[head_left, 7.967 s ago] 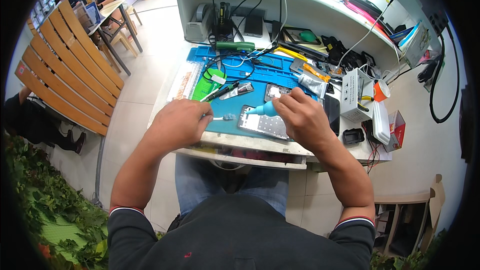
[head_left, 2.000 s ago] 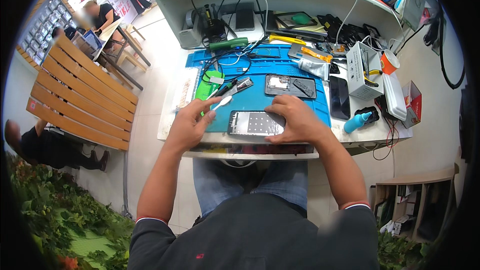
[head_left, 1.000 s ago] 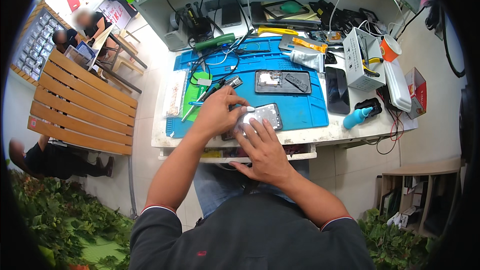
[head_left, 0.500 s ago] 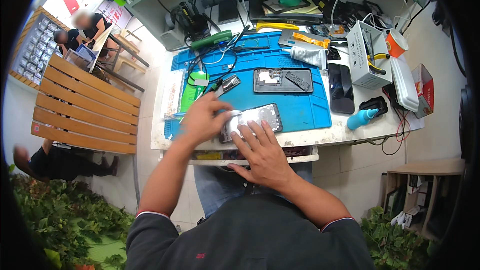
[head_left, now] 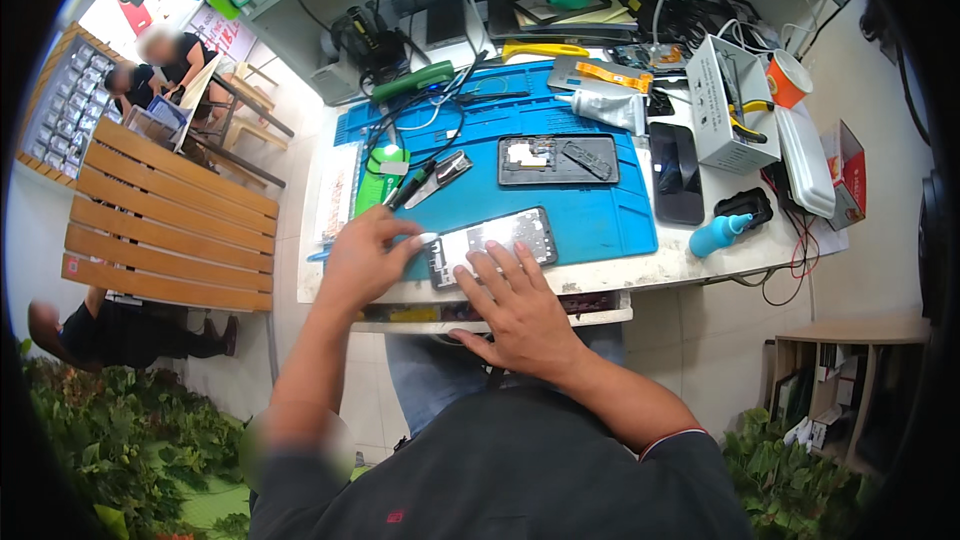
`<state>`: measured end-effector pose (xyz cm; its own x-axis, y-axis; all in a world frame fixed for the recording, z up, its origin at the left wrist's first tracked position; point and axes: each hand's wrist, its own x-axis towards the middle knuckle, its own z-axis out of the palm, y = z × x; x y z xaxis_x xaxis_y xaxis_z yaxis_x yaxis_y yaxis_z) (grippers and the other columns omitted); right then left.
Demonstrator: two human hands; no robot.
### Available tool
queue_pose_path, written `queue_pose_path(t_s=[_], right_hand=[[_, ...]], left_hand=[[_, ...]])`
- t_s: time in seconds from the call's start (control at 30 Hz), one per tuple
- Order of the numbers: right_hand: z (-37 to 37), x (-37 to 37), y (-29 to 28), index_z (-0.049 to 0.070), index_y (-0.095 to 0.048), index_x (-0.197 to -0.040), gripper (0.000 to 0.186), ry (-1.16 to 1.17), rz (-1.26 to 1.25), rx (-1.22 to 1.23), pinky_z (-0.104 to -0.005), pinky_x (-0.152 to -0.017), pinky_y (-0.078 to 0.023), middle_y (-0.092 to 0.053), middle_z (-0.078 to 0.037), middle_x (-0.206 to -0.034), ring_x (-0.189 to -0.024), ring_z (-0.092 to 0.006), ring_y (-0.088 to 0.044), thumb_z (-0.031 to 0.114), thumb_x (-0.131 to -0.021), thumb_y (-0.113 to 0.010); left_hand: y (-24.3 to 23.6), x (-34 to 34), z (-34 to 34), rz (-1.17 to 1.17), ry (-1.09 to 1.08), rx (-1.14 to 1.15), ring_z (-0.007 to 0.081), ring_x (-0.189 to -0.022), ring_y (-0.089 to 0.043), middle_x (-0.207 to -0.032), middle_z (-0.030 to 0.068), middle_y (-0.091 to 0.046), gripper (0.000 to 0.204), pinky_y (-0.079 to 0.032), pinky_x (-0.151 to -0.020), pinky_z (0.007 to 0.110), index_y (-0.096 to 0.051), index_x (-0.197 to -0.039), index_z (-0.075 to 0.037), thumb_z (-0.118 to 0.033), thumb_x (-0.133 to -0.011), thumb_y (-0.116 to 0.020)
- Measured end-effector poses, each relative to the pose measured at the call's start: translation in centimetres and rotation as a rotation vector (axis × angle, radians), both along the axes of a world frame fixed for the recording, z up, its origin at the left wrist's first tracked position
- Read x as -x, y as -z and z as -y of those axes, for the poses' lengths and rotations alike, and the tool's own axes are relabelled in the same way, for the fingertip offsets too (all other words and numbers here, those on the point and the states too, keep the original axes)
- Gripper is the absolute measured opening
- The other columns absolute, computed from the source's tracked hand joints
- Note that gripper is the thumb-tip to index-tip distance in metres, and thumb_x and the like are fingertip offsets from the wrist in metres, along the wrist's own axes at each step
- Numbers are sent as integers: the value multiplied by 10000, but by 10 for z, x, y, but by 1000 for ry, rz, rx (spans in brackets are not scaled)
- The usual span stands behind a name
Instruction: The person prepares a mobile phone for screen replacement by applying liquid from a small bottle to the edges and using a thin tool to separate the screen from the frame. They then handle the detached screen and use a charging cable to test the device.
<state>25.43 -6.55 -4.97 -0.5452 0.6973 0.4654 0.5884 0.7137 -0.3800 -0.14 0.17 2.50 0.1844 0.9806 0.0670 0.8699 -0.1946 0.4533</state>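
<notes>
An opened phone frame point(head_left: 468, 245) with a silvery white inner face lies slanted at the front edge of the blue repair mat point(head_left: 590, 215). Across its lower part rests my right hand point(head_left: 520, 305), fingers spread and flat, thumb out to the left. My left hand point(head_left: 365, 250) is pinched at the frame's left end, with a small white piece point(head_left: 428, 239) at its fingertips; its kind is unclear. Behind that hand lie a black pen-like tool point(head_left: 408, 190) and a dark metal tool point(head_left: 445, 175). Farther back sits a second opened dark phone point(head_left: 558, 160) with its inner parts exposed.
On the right are a dark phone point(head_left: 677, 175), a light blue bottle point(head_left: 718, 235) and a white box of tools point(head_left: 733, 120). A green-handled tool point(head_left: 412, 82), cables and a white tube point(head_left: 608, 110) lie toward the back. An open drawer point(head_left: 600, 312) juts out below the tabletop.
My left hand has moved left and slightly nearer, from over the phone frame to its left end, with the white piece. My right hand stays on the frame.
</notes>
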Motion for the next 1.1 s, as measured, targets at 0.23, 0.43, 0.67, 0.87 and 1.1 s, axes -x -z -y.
queue_pose_path(t_s=[0.23,0.43,0.67,0.87,1.1], right_hand=[[0,4,2,25,-649,-1571,793,4,7,-30,-641,-1371,-286,-556,-242,-1675,-1630,-450,-441,599,-1034,-754],[1,-1,3,26,-636,-1590,811,1,23,25,-636,-1372,-291,-538,-248,-1692,-1652,-448,-415,597,-1029,-767],[-2,2,2,13,-649,-1562,811,-16,1,-26,-632,-1373,-291,-602,-238,-1586,-1605,-448,-463,597,-1012,-768],[-1,-5,-4,10,-651,-1552,802,-22,-107,71,-622,-1377,-296,-577,-266,-1625,-1591,-455,-480,580,-1004,-788],[-20,-45,-45,-78,-346,-1738,1472,-711,-2291,1216,-589,-1442,-261,-456,-235,-1733,-1671,-423,-380,1108,-868,-411]], left_hand=[[9,-83,-36,125,169,-32,309,-874,-684,-931,125,-669,203,-544,-796,432,-907,-1136,-118,-239,-974,-889],[0,-65,-33,36,128,17,307,-850,-690,-918,123,-676,206,-550,-790,426,-909,-1129,-101,-223,-963,-895],[9,-105,-39,128,185,-57,300,-839,-690,-900,124,-689,200,-544,-778,424,-912,-1125,-118,-229,-959,-903],[-4,-51,-30,64,129,59,318,-827,-716,-951,147,-709,249,-585,-801,447,-906,-1131,-71,-241,-953,-869],[-9,-35,-2,85,11,30,251,-830,-639,-901,102,-639,187,-505,-764,403,-884,-1131,-51,-144,-968,-872]])
